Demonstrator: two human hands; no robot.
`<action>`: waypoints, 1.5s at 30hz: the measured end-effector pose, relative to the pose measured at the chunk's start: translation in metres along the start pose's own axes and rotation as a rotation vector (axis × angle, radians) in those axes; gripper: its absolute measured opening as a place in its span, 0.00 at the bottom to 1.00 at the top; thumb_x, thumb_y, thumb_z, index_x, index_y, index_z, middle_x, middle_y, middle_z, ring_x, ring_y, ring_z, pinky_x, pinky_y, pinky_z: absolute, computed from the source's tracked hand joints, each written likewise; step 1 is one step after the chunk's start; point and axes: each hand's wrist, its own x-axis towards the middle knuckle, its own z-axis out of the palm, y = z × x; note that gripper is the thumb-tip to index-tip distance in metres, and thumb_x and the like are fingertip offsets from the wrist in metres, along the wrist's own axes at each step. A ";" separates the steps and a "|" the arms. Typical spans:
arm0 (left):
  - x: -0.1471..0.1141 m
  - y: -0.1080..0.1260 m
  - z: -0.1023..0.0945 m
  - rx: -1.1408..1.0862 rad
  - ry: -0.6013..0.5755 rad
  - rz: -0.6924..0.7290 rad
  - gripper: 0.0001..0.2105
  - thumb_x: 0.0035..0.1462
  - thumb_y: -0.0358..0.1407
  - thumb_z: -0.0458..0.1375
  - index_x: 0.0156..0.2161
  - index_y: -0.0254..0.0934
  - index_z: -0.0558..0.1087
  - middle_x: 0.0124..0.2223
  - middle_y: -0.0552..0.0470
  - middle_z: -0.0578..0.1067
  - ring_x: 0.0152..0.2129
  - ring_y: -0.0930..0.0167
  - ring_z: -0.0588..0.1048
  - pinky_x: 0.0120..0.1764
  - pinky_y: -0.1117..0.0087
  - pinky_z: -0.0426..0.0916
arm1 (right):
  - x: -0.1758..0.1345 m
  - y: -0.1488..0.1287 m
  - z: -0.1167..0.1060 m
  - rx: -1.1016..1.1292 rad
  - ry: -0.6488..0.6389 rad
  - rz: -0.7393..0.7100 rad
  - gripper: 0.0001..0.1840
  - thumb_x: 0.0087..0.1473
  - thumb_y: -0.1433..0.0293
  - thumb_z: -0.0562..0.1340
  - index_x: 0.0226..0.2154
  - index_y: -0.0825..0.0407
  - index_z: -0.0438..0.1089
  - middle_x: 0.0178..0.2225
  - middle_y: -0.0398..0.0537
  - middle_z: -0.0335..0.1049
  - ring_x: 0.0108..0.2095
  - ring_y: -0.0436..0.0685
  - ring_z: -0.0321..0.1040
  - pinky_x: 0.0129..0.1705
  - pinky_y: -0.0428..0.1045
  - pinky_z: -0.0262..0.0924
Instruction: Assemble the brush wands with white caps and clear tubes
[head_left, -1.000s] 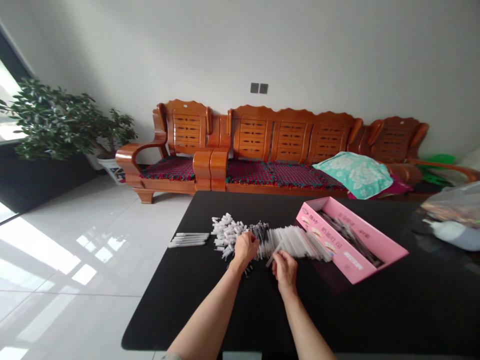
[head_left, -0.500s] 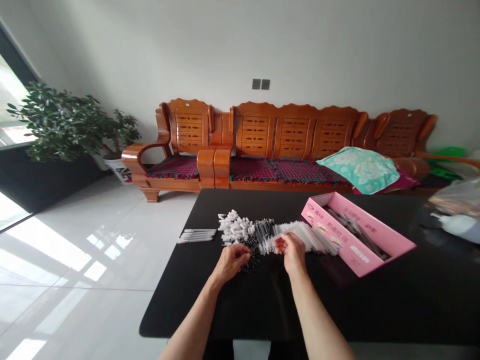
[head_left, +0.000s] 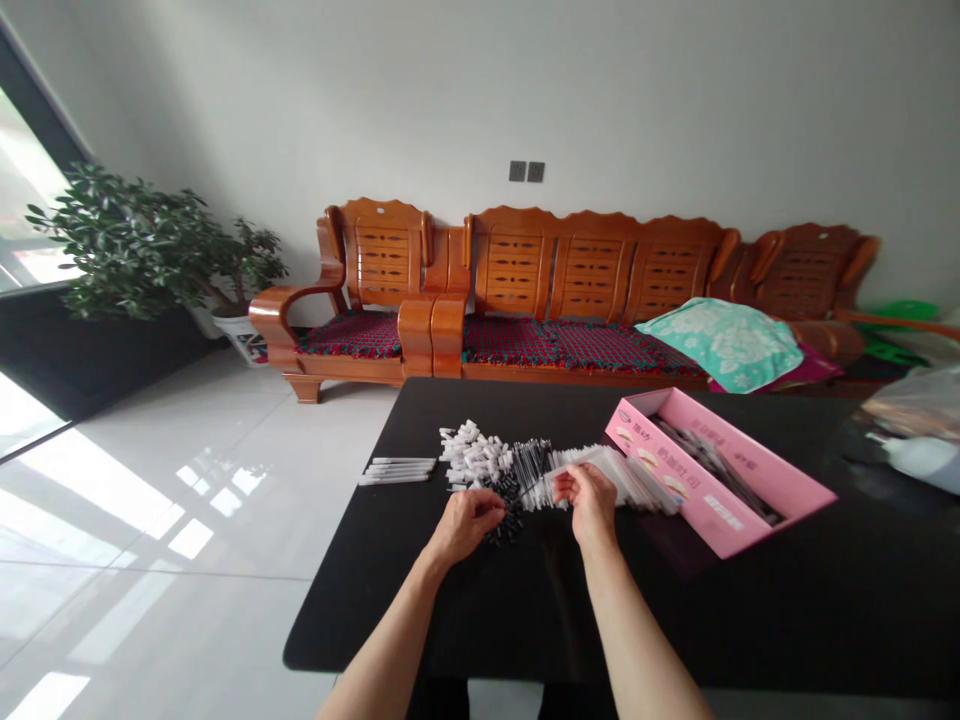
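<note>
My left hand [head_left: 469, 522] is closed in a pinch over the near edge of a pile of small black pen parts [head_left: 507, 492]; what its fingertips hold is too small to make out. My right hand [head_left: 589, 497] pinches a thin pen refill [head_left: 534, 486], which points left toward my left hand. Just beyond the hands are a heap of white pen caps [head_left: 474, 452], a bunch of dark, thin pen refills [head_left: 531, 460] and a spread row of whitish pen barrels [head_left: 643, 485]. Several white pens [head_left: 397, 470] lie side by side at the table's left edge.
A pink box [head_left: 694, 490] with dark strip-like pieces inside stands right of the barrels on the black table [head_left: 465, 620]. Plastic bags and a white bottle [head_left: 919, 455] are at the far right. Behind the table runs a wooden sofa [head_left: 431, 330]; a potted plant [head_left: 165, 250] stands left.
My hands stay almost in the same places, the left one still pinched. The thin refill between them shows more clearly now. The whole view has shifted slightly.
</note>
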 end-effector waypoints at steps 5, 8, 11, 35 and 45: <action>0.001 0.000 0.000 0.006 0.002 0.012 0.11 0.55 0.38 0.57 0.36 0.35 0.79 0.25 0.54 0.73 0.23 0.73 0.66 0.27 0.74 0.55 | 0.006 -0.004 -0.007 -0.005 0.013 -0.007 0.10 0.36 0.66 0.68 0.20 0.54 0.68 0.14 0.44 0.70 0.14 0.53 0.67 0.12 0.44 0.61; 0.002 0.002 0.002 0.012 0.000 0.018 0.10 0.55 0.37 0.57 0.36 0.35 0.79 0.25 0.54 0.73 0.23 0.73 0.66 0.28 0.74 0.55 | 0.005 -0.002 -0.009 -0.023 -0.026 0.001 0.10 0.37 0.66 0.68 0.20 0.54 0.68 0.15 0.44 0.71 0.14 0.53 0.67 0.11 0.44 0.60; 0.003 0.005 0.004 0.016 -0.001 0.019 0.10 0.54 0.37 0.57 0.35 0.35 0.79 0.25 0.54 0.73 0.23 0.74 0.65 0.28 0.74 0.55 | 0.001 0.002 -0.008 -0.044 -0.066 0.019 0.10 0.38 0.66 0.68 0.20 0.55 0.68 0.15 0.45 0.71 0.14 0.52 0.67 0.12 0.44 0.61; 0.019 0.015 0.018 -0.477 0.118 0.034 0.13 0.49 0.33 0.62 0.41 0.33 0.74 0.30 0.52 0.76 0.24 0.72 0.74 0.29 0.73 0.66 | -0.034 0.016 0.021 0.022 -0.132 0.376 0.07 0.37 0.68 0.65 0.21 0.55 0.69 0.15 0.46 0.71 0.15 0.53 0.67 0.12 0.45 0.63; 0.023 -0.028 -0.022 -0.266 0.530 -0.135 0.15 0.53 0.42 0.59 0.41 0.33 0.76 0.29 0.51 0.77 0.22 0.72 0.74 0.28 0.73 0.67 | -0.021 0.032 -0.005 0.263 -0.132 0.384 0.04 0.40 0.71 0.65 0.20 0.54 0.69 0.16 0.43 0.72 0.16 0.51 0.68 0.17 0.45 0.65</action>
